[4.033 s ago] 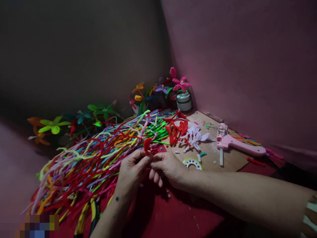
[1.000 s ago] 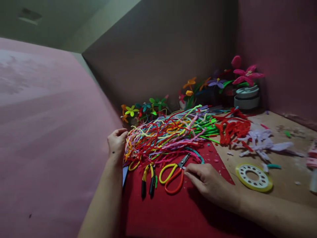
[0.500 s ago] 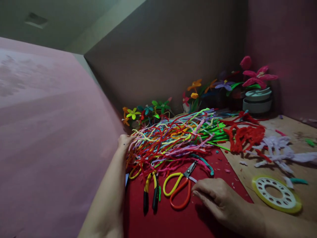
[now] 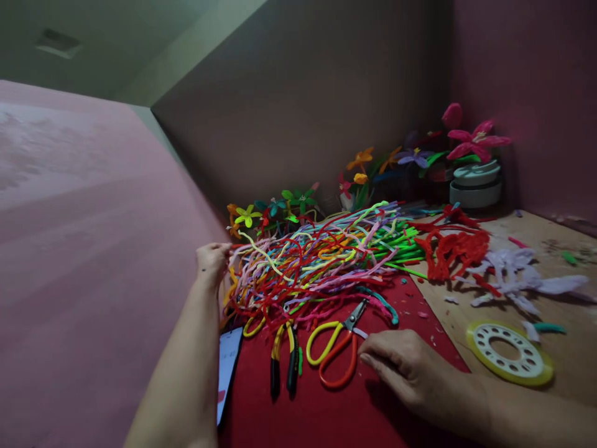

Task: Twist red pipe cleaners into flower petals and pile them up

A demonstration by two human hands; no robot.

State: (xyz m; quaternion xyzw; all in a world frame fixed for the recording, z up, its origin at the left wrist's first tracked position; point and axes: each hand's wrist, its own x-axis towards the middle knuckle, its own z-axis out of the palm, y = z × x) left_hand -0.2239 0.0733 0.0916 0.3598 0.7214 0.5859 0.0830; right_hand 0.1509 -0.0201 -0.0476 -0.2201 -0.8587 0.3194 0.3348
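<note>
At the left end of a heap of colourful pipe cleaners [image 4: 312, 255], my left hand [image 4: 213, 258] is closed, with a red pipe cleaner [image 4: 237, 245] running from its fingertips into the heap. My right hand [image 4: 410, 373] is low over the red mat [image 4: 340, 417], thumb and fingers pinched on a short pale pipe cleaner piece [image 4: 360, 333]. Just left of those fingers lie scissors [image 4: 342, 336] with one yellow and one orange handle. Pliers [image 4: 284, 358] with black and yellow grips rest farther left, beside a small green piece [image 4: 300, 361].
A phone [image 4: 228, 367] lies by my left forearm. On the right are a tape roll [image 4: 510, 353], white petal shapes [image 4: 513, 277] and red fuzzy pieces [image 4: 457, 252]. Pipe cleaner flowers [image 4: 301, 198] and a grey round container [image 4: 476, 186] stand along the back wall.
My left hand has moved left, away from the heap's edge, and more of the phone shows. My right hand keeps its pinch near the scissors. The view has shifted slightly.
</note>
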